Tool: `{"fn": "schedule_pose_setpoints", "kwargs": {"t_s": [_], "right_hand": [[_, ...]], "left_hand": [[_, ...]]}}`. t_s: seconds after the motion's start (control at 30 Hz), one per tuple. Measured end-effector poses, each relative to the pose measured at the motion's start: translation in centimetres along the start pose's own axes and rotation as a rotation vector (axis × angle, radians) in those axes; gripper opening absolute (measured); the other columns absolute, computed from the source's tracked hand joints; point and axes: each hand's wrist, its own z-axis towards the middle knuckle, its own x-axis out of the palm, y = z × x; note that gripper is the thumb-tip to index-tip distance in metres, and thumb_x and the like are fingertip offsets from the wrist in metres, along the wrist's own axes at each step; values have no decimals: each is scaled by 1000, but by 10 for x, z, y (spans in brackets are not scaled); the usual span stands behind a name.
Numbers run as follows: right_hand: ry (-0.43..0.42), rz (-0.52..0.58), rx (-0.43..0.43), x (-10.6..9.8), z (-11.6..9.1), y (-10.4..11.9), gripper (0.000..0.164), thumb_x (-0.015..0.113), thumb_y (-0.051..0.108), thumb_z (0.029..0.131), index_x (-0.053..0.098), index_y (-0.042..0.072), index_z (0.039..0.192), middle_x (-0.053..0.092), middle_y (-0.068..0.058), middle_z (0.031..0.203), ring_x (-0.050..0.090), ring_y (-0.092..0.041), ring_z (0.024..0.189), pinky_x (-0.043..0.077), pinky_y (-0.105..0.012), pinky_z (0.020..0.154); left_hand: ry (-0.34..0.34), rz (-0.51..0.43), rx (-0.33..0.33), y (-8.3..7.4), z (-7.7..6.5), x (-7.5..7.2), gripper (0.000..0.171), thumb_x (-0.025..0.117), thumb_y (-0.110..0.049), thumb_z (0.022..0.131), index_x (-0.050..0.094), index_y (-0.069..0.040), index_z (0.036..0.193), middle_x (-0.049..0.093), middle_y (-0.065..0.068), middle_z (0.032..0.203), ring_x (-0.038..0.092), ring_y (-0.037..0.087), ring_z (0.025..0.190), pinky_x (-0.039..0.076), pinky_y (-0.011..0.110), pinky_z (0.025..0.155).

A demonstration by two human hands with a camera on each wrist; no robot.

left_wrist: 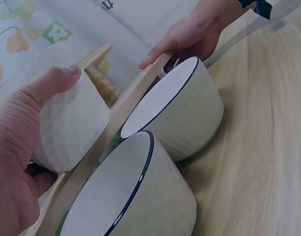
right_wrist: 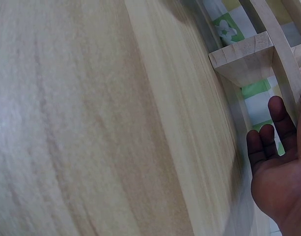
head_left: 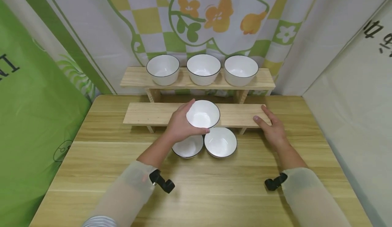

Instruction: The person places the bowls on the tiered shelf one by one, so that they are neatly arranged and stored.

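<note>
My left hand (head_left: 181,125) holds a white bowl (head_left: 203,115) with a dark rim by its left side, over the middle of the lower shelf board (head_left: 150,114). In the left wrist view the thumb lies on the outside of that bowl (left_wrist: 74,125). My right hand (head_left: 274,131) grips the right end of the same board, thumb on top and other fingers beyond and below the edge. Two more white bowls stand on the table in front of the shelf, a left bowl (head_left: 187,148) partly hidden by my left hand and a right bowl (head_left: 221,143).
Three matching bowls, a left one (head_left: 163,71), a middle one (head_left: 203,71) and a right one (head_left: 241,71), stand in a row on the upper board (head_left: 134,77). A wooden table (head_left: 214,193) carries the shelf. A patterned curtain (head_left: 150,19) hangs behind.
</note>
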Motion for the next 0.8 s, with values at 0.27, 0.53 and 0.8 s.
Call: {"fn": "schedule_pose_setpoints", "kwargs": {"t_s": [0.27, 0.53, 0.8], "right_hand": [[-16, 22, -34, 0, 0, -3, 83, 67, 61, 96, 28, 34, 165, 20, -3, 171, 13, -35, 157, 15, -57, 125], [-24, 21, -31, 0, 3, -6, 82, 67, 60, 96, 30, 34, 164, 20, -3, 171, 15, -34, 157, 16, -56, 126], [-29, 24, -22, 0, 4, -6, 82, 68, 60, 95, 32, 35, 163, 21, 2, 171, 16, -31, 157, 16, -53, 126]], "left_hand": [[8, -13, 27, -7, 10, 15, 128, 98, -57, 58, 37, -16, 162, 44, 9, 160, 42, 31, 145, 42, 51, 113], [33, -42, 22, -18, 18, 30, 128, 99, -56, 58, 36, -16, 162, 40, 7, 162, 40, 30, 147, 40, 49, 115], [43, -22, 36, -29, 25, 44, 126, 97, -57, 62, 34, -17, 163, 40, 8, 162, 40, 30, 147, 41, 49, 115]]}}
